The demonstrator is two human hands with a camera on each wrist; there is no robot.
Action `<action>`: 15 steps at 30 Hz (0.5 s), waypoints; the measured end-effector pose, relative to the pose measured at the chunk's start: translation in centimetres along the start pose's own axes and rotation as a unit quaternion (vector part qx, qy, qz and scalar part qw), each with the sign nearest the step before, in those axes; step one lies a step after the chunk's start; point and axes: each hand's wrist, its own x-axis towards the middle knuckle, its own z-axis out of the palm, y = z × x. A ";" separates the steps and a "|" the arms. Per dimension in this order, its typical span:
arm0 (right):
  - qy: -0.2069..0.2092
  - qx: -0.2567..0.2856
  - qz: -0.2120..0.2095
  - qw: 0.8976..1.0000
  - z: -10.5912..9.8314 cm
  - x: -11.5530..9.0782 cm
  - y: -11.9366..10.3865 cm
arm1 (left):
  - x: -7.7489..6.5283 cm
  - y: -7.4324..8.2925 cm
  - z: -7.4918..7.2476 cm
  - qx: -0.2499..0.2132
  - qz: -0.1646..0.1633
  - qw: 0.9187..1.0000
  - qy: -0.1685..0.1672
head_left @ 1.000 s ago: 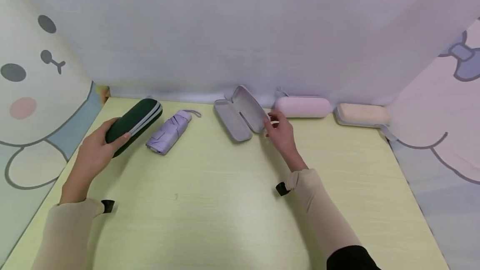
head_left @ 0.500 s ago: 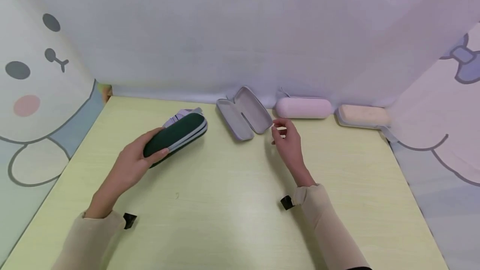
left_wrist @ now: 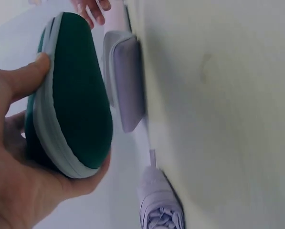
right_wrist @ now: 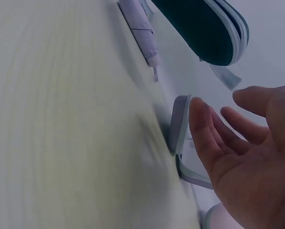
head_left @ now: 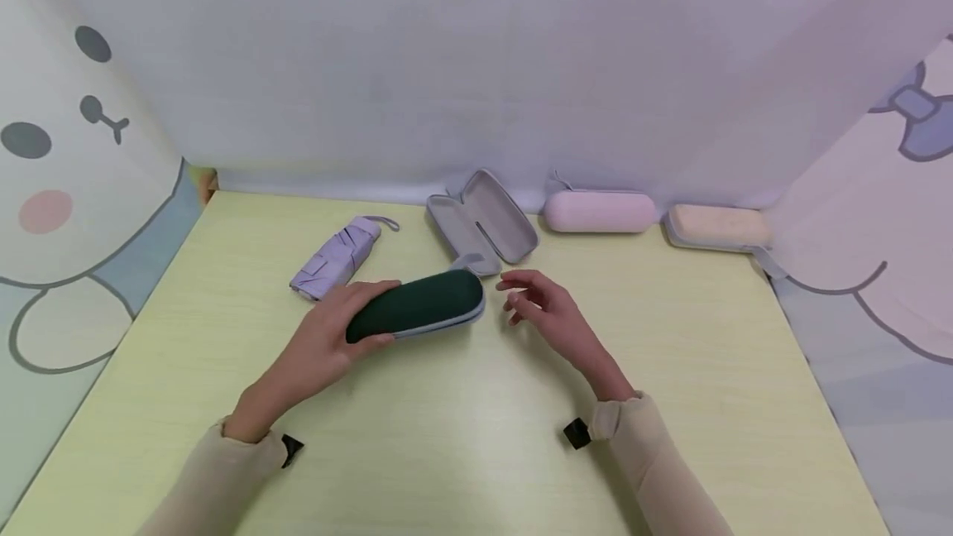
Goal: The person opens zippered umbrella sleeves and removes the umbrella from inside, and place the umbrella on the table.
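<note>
My left hand [head_left: 316, 346] grips a dark green zip case [head_left: 417, 304] by its left end, thumb on the near side and fingers over the far side. In the left wrist view, a pale grey zipper band [left_wrist: 49, 109] runs round the closed case, which is held up above the table. A small grey strap [right_wrist: 226, 76] sticks out at its far end. Just right of that end, my right hand [head_left: 554, 321] hovers with loosely bent fingers and holds nothing. Behind both hands a grey hinged case [head_left: 506, 226] lies spread open, its lower half partly hidden by the strap.
A folded lilac umbrella [head_left: 338, 259] with a wrist loop lies left of the grey case. Toward the back right are a pink case [head_left: 600, 212] and a peach case [head_left: 722, 227]. A pale curtain [head_left: 476, 64] hangs along the table's back edge.
My left hand has carried the green case rightward and nearer, past the umbrella to the front of the grey case. My right hand has left the grey case's edge and drawn back nearer.
</note>
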 end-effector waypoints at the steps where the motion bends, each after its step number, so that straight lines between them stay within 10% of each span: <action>1: -0.017 0.004 0.005 1.000 0.0 -0.3 0.1 | 0.1 0.1 0.4 0.002 0.018 1.000 0.001; 15: -0.062 -0.046 0.011 0.997 -1.0 -3.2 1.2 | 0.6 2.4 4.6 0.098 0.142 0.985 -0.030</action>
